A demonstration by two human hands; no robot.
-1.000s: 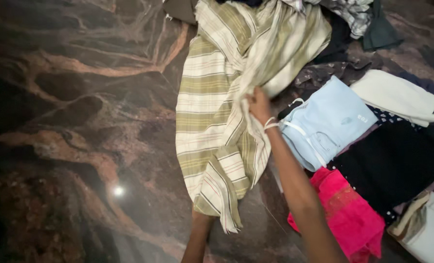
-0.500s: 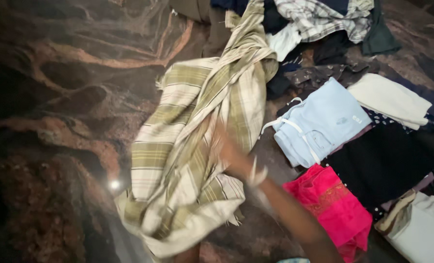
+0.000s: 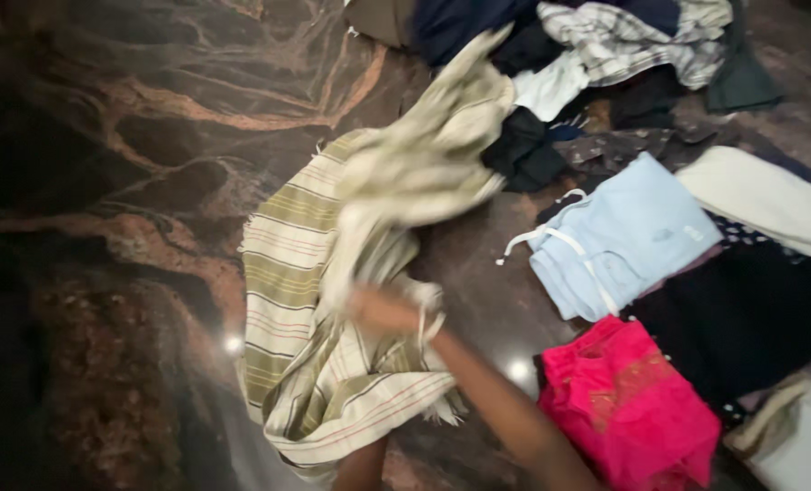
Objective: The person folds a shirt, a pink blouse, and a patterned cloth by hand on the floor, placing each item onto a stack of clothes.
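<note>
Two bare arms are seen from above, reaching out over a dark marbled stone floor (image 3: 105, 182) veined with rust-coloured streaks. Farthest left of the hands, the floor lies bare, with a small bright reflection near the cloth's lower edge. Next, a large cream cloth with olive and red stripes (image 3: 287, 300) is spread in folds on the floor, its upper part bunched and blurred above the hands. Only the left forearm is seen, at the bottom edge; the left hand is hidden beneath the cloth, so its grip cannot be told. The right hand (image 3: 383, 309), a pale band at its wrist, is closed on a bunch of the striped cloth near its middle. To the right of that hand, folded pale blue shorts with a white drawstring (image 3: 624, 241) lie flat, and just below them a bright pink garment (image 3: 628, 409). Beyond the hands, a heap of mixed dark and checked clothes (image 3: 596, 45) is piled. Farthest right, a folded white garment (image 3: 760, 195) and black fabric (image 3: 742, 314) are laid.
</note>
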